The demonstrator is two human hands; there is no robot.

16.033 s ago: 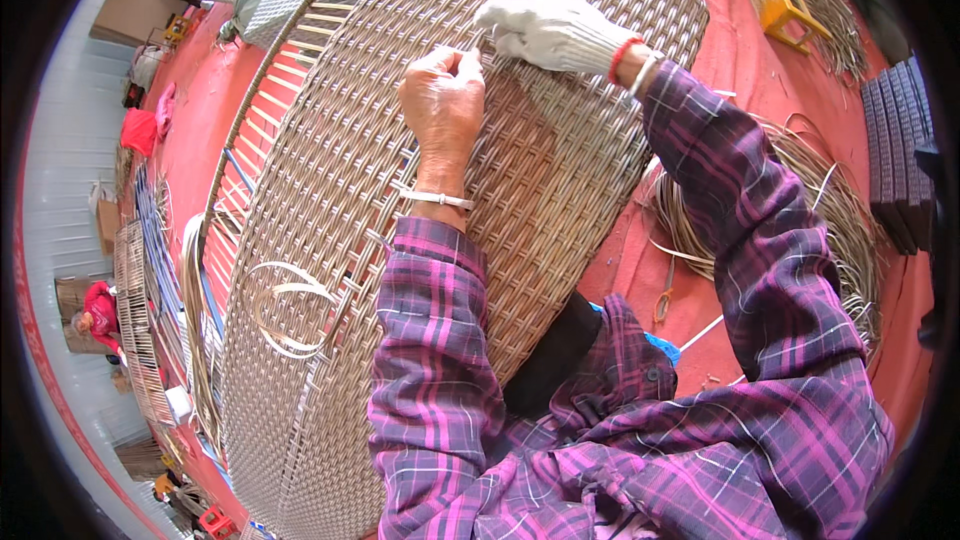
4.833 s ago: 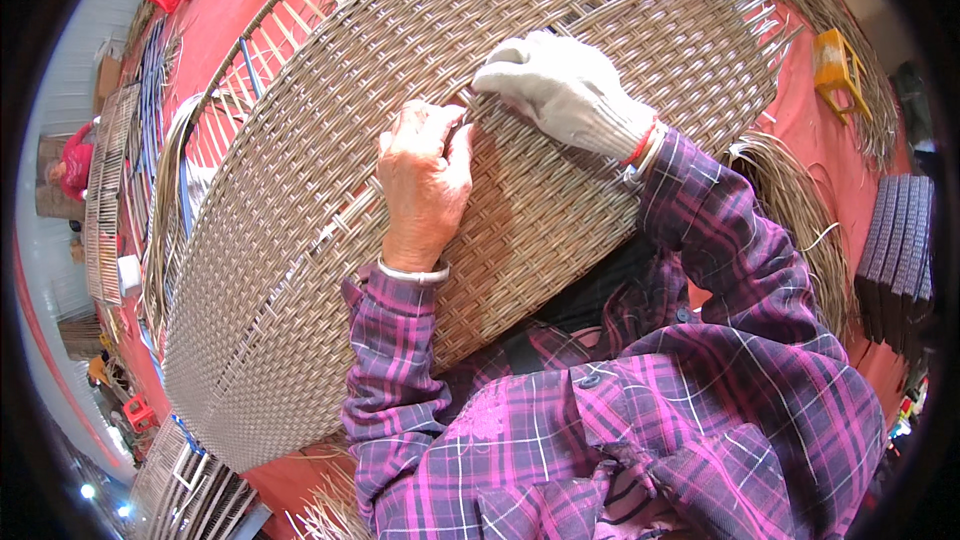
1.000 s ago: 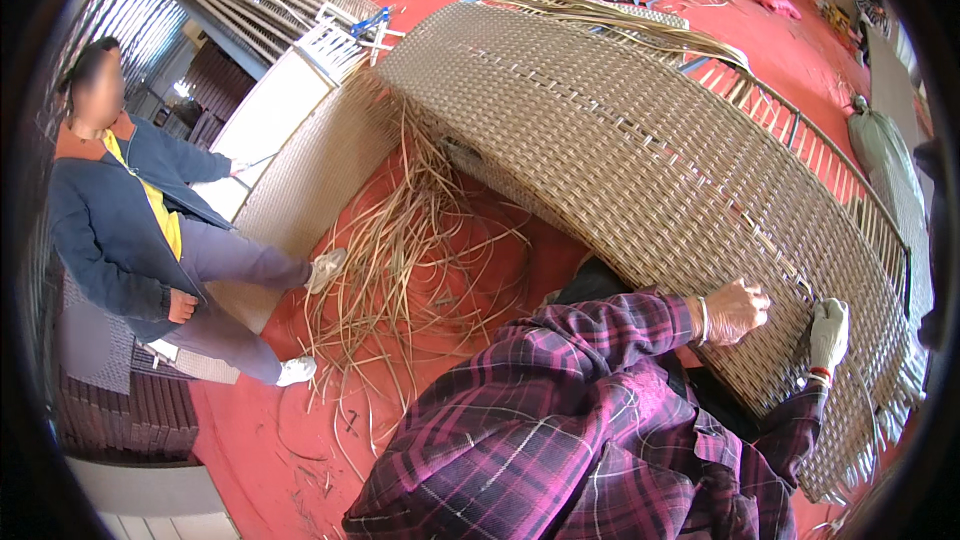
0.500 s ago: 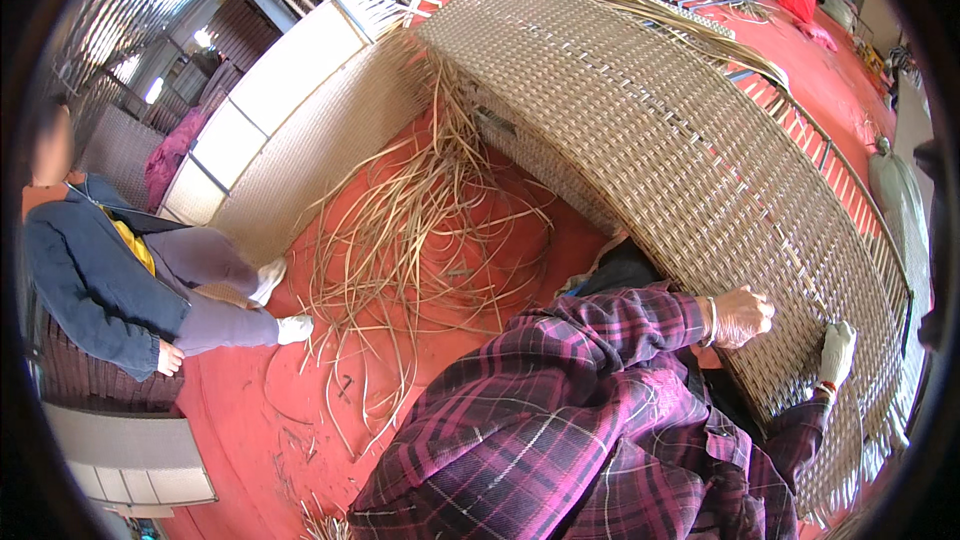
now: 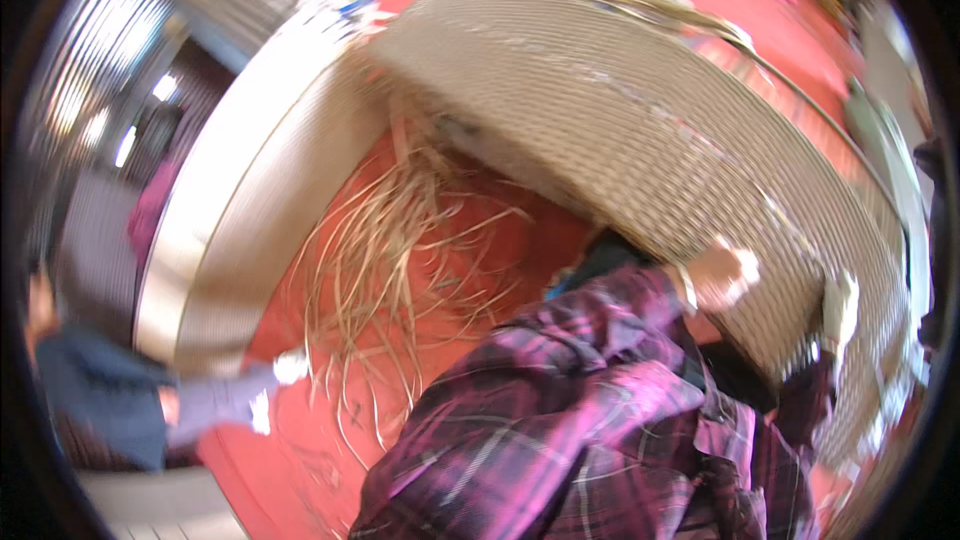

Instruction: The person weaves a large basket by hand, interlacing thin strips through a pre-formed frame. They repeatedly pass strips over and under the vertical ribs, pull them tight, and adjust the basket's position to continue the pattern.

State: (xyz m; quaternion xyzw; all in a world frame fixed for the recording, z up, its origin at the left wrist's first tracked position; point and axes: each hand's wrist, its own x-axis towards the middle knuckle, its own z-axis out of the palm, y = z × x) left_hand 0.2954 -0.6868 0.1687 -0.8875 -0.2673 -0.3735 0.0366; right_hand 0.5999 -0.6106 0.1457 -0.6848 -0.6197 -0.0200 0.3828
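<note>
A long curved panel of woven tan strips [image 5: 560, 90] lies in front of me, sloping from the top middle down to the right; motion blurs it. Over the panel's near edge is my left hand [image 5: 722, 275], bare and with a band at its wrist. Its fingers are curled closed, and what they grip, if anything, is hidden. Farther right, my right hand [image 5: 840, 312] wears a pale glove and rests against the weave. It looks closed too, though the smear hides what is in it. Loose strip ends [image 5: 870, 440] fringe the panel's lower right.
A heap of loose tan strips [image 5: 385, 230] spreads over the red floor [image 5: 300, 470]. Another panel, pale on one side [image 5: 225, 170], stands at the left. A person in a dark jacket [image 5: 100, 380] is at the far left, legs toward the heap. More strips lie beyond my panel.
The whole view has shifted and blurred as my head turned. My left hand is raised slightly from the weave; the right stays near the same part of the panel.
</note>
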